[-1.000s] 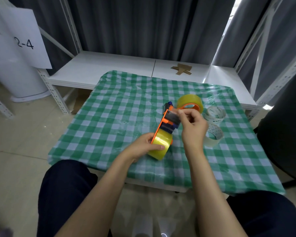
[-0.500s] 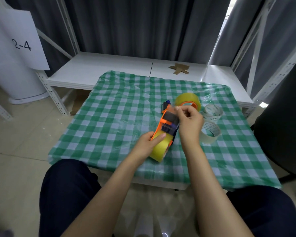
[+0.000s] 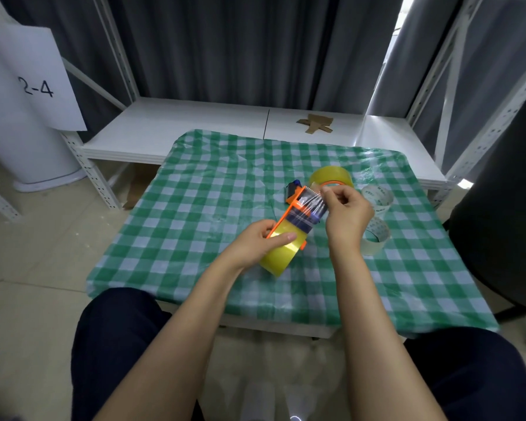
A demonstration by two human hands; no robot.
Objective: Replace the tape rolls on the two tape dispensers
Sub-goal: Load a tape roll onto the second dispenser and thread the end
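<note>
An orange tape dispenser loaded with a yellow tape roll is held above the green checked table. My left hand grips the roll end of it. My right hand pinches the clear tape end stretched over the dispenser's front, near the blade. Behind it on the cloth lies a second dispenser, blue and orange, carrying another yellow roll. Two nearly spent clear rolls lie to the right of my right hand.
A white low shelf runs behind the table with a cardboard scrap on it. A black chair stands at the right. A white cylinder with a paper sign is at the left. My knees are under the near table edge.
The dispenser has been lifted slightly and tilted. My right hand has drawn the clear tape end forward over the dispenser's front; my left hand shifted its hold on the roll.
</note>
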